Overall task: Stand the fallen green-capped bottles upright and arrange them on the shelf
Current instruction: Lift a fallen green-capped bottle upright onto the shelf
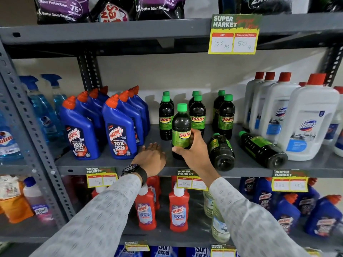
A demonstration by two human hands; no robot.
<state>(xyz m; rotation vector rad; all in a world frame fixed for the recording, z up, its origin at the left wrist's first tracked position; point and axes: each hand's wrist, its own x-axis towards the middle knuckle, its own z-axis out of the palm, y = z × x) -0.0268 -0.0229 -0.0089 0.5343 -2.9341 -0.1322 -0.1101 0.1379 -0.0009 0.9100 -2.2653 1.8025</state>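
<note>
Head view. Centre of the frame: the right hand (193,145) is wrapped around the label of one upright green-capped Sunny bottle (181,130), which stands at, or just above, the front of the grey metal shelf (111,165); whether its base touches the shelf cannot be told, since the hand hides it. Just left of it, the left hand (151,157) lies flat and empty on the shelf, fingers loose, a dark wristwatch (134,170) at the wrist. Behind the held bottle, six standing Sunny bottles (226,117) form three pairs, front and back, so that part of the task appears done. Right of centre, two fallen Sunny bottles (220,151) lie on their sides, caps pointing to the rear, the second one (263,149) close beside the white Domex bottles (311,117); both remain to be stood up and lined up. At left of centre stand the blue Harpic bottles (118,130), apart from the work.
</note>
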